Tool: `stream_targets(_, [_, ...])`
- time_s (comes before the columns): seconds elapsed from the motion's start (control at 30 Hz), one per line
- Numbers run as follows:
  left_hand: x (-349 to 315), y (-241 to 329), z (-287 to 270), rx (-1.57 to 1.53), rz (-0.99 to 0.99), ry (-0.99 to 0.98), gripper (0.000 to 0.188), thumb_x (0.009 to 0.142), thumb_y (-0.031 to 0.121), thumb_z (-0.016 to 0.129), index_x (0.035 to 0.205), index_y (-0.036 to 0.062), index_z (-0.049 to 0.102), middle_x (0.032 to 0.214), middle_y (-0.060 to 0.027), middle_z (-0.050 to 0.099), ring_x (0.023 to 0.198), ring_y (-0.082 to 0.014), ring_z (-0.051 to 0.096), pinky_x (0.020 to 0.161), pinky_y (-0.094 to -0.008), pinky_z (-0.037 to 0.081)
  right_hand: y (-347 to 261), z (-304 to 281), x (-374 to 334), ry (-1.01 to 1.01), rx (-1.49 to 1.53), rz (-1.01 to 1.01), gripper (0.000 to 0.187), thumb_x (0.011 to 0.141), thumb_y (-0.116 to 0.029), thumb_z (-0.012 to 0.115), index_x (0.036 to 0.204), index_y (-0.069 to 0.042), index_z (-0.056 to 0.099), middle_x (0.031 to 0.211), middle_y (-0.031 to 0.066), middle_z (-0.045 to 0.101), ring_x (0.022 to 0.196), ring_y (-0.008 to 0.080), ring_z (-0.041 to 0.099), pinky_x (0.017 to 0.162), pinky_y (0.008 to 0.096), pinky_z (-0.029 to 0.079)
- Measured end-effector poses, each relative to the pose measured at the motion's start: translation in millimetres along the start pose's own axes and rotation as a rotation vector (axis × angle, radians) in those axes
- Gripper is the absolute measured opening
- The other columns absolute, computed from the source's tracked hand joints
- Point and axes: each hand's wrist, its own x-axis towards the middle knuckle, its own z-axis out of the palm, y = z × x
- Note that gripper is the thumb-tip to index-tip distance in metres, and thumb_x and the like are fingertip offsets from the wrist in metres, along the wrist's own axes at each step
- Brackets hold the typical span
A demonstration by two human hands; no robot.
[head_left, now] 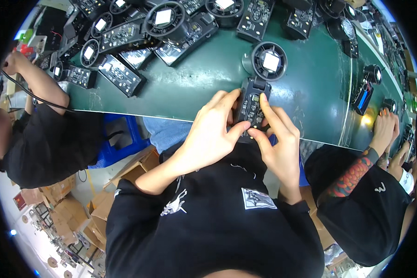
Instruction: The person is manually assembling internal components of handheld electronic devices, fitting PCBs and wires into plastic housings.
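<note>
A small black fan [269,61] lies at the table's front edge, its round head pointing away from me and a white square at its hub. The fan's rectangular handle shows a circuit board [252,105] with small parts on it. My left hand [213,127] grips the handle's left side, thumb low on the board. From the right, my right hand [279,136] closes on the same handle, with a fingertip near its upper corner and the thumb by its lower end. Both thumbs nearly meet. My fingers hide parts of the handle's sides and lower end.
Several similar fans [167,21] crowd the far side of the green table [185,85]. At the right, a person's hand [385,127] rests near a fan with a blue part [363,98]. On the left, another person's arm [44,83] reaches over. A blue stool [120,139] stands below.
</note>
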Motion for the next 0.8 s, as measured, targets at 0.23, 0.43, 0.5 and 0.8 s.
stream_targets(0.23, [-4, -18, -8, -0.436, -0.007, -0.039, 0.050, 0.077, -0.004, 0.067, 0.123, -0.0080, 0.049, 0.095, -0.0075, 0.052, 0.066, -0.0083, 0.048, 0.061, -0.0222, 0.044, 3, 24, -4, 0.160, 0.523, 0.056, 0.071, 0.071, 0.009, 0.070, 0.136, -0.003, 0.045, 0.105, 0.0131, 0.062, 0.087, 0.0178, 0.064, 0.072, 0.0268, 0.053])
stream_targets(0.43, [-3, -23, -13, -0.642, -0.024, -0.014, 0.053, 0.080, -0.003, 0.066, 0.130, -0.0055, 0.046, 0.103, -0.0049, 0.051, 0.072, -0.0066, 0.048, 0.066, -0.0218, 0.044, -15, 17, 15, 0.027, 0.799, 0.251, 0.088, 0.077, 0.009, 0.065, 0.149, -0.004, 0.017, 0.103, 0.0106, 0.060, 0.084, 0.0120, 0.061, 0.075, 0.0258, 0.050])
stream_targets(0.5, [-2, -29, -10, -0.695, -0.042, 0.003, 0.056, 0.083, -0.003, 0.065, 0.134, -0.0053, 0.042, 0.106, -0.0058, 0.051, 0.074, -0.0060, 0.048, 0.066, -0.0218, 0.043, -13, 19, 20, -0.019, 0.752, 0.267, 0.082, 0.078, 0.008, 0.065, 0.147, -0.002, 0.023, 0.100, 0.0087, 0.060, 0.083, 0.0106, 0.059, 0.074, 0.0248, 0.049])
stream_targets(0.8, [8, -20, -1, -0.542, -0.113, 0.157, 0.038, 0.082, 0.006, 0.070, 0.113, -0.0071, 0.053, 0.082, -0.0032, 0.062, 0.054, -0.0002, 0.044, 0.047, -0.0181, 0.036, -9, 23, 21, -0.054, 0.762, 0.256, 0.080, 0.076, 0.011, 0.062, 0.146, 0.000, 0.025, 0.099, 0.0084, 0.059, 0.083, 0.0103, 0.058, 0.073, 0.0238, 0.048])
